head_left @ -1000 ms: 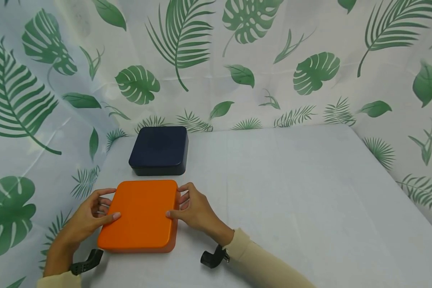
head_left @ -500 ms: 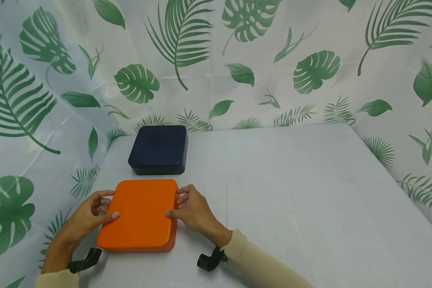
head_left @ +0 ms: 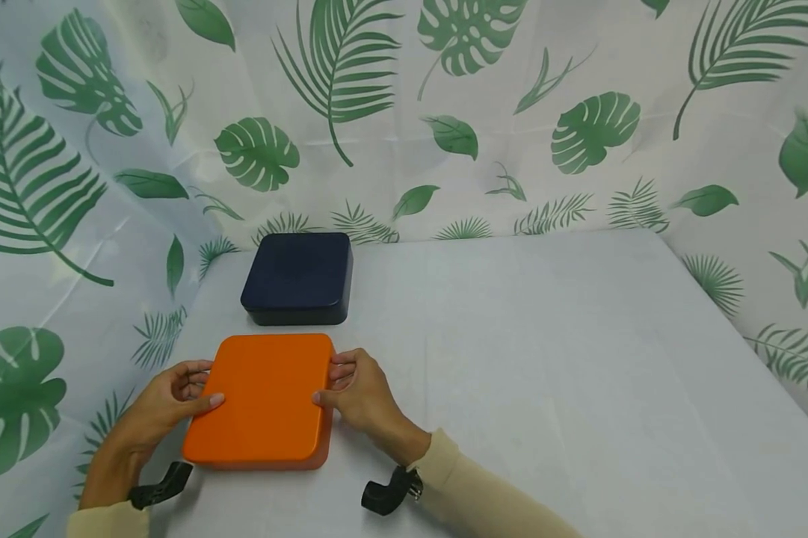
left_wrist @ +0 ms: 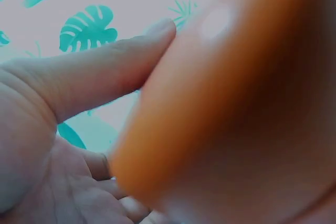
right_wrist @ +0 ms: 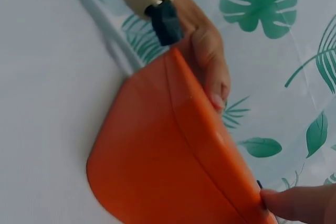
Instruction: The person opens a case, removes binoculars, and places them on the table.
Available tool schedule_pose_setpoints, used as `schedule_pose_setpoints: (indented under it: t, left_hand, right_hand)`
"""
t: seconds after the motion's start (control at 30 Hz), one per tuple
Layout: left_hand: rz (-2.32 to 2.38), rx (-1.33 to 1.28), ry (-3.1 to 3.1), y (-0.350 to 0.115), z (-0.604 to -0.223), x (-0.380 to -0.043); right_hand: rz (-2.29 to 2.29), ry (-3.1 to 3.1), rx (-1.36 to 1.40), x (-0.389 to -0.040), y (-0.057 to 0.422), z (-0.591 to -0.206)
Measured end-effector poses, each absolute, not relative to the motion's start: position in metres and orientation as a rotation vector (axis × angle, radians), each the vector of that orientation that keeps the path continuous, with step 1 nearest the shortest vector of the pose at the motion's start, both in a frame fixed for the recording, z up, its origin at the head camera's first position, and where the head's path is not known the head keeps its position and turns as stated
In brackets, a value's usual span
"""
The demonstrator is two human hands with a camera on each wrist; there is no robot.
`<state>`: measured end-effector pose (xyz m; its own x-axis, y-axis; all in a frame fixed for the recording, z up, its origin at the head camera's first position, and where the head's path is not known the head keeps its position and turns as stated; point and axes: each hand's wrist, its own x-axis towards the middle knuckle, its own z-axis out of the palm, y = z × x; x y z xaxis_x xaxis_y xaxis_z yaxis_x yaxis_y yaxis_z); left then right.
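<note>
An orange square box point(head_left: 258, 403) with rounded corners sits on the white tabletop at the near left. In the right wrist view, a seam runs along the side of the orange box point(right_wrist: 173, 145), below its lid. My left hand point(head_left: 158, 407) grips the box's left side, with the thumb on top and the fingers at the edge. On the opposite side my right hand point(head_left: 366, 396) holds it likewise, thumb on the top edge. The left wrist view shows the left thumb against the blurred orange box point(left_wrist: 173, 129). What lies under the lid is hidden.
A dark navy box point(head_left: 299, 273) of similar shape stands just behind the orange one. White cloth covers the table point(head_left: 545, 373), which stretches away to the right. Leaf-patterned curtains point(head_left: 484, 127) border the back and both sides.
The orange box stays in place on the table. My right wrist dips slightly and its fingers shift a little along the box's side. The left hand barely moves.
</note>
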<state>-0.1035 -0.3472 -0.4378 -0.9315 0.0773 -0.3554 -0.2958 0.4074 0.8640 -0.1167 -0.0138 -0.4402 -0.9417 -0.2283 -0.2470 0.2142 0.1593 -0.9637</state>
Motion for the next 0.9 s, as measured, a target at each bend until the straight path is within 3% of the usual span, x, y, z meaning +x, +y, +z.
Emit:
schedule_pose_setpoints:
  t: [0.3,0.9]
  left_hand:
    - [1.454,-0.195,2.358,-0.345,-0.434,-0.107]
    - [1.602,-0.243,2.128,-0.349,-0.436,-0.105]
  right_hand:
    - [-1.947,1.86,0.115,-0.121,-0.013,-0.438]
    - [-1.983,1.727,0.106,-0.127,-0.011,-0.44]
